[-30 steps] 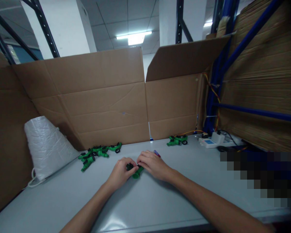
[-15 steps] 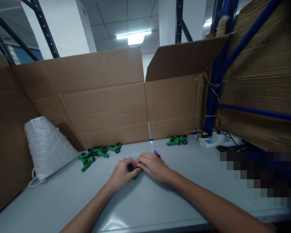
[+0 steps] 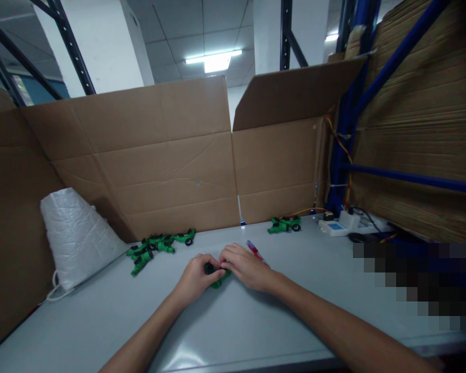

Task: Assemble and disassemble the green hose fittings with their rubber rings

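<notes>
Between my hands, low over the grey tabletop, is a small green toy car with black parts, partly covered by my fingers. My left hand grips it from the left, thumb and fingers curled round it. From the other side my right hand is closed on it, fingertips meeting those of the left. What the fingertips touch in detail is hidden. Just behind the right hand lies a red and blue pen.
Several similar green toys lie in a cluster at the back left; another green toy car sits at the back right. A white padded bag leans at left. Cardboard panels wall the rear. A power strip with cables is at right.
Almost nothing differs. Both hands stay on the toy car in the same place, and the camera view has shifted very slightly.
</notes>
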Motion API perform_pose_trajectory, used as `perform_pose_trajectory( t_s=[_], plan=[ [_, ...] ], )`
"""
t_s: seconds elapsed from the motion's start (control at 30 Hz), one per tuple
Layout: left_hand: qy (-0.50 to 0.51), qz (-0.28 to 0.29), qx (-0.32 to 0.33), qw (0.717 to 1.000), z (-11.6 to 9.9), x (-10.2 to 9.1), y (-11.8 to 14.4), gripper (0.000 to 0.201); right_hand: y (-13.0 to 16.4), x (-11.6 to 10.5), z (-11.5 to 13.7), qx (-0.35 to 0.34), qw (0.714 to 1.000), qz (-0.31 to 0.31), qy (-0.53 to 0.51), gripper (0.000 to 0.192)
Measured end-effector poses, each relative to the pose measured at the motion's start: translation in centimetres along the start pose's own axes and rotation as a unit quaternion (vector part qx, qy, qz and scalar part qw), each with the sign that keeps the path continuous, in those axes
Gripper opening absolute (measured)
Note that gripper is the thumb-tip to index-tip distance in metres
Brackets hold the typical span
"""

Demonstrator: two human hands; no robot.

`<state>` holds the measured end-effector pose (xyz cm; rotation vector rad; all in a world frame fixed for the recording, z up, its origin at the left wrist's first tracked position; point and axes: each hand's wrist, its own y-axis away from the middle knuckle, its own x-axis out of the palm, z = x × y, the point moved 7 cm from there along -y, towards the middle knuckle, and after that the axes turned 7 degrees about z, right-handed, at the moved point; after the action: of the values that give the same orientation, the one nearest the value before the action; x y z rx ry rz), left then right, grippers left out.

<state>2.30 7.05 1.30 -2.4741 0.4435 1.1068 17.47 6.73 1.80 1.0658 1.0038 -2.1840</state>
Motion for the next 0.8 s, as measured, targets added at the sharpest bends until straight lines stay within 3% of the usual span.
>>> perform_pose_trajectory(
  t_s=[0.47,0.8],
  plan=[
    [-0.013,0.001,0.017,1.0,-0.14,0.33,0.04,0.014,0.07,-0.17,-0.1,0.019,1.0,0.0,0.021,0.017],
    [-0.001,0.011,0.014,1.0,0.52,0.54,-0.02,0.021,0.01,-0.31,0.28,-0.008,0.999,0.003,0.038,0.019]
  ],
)
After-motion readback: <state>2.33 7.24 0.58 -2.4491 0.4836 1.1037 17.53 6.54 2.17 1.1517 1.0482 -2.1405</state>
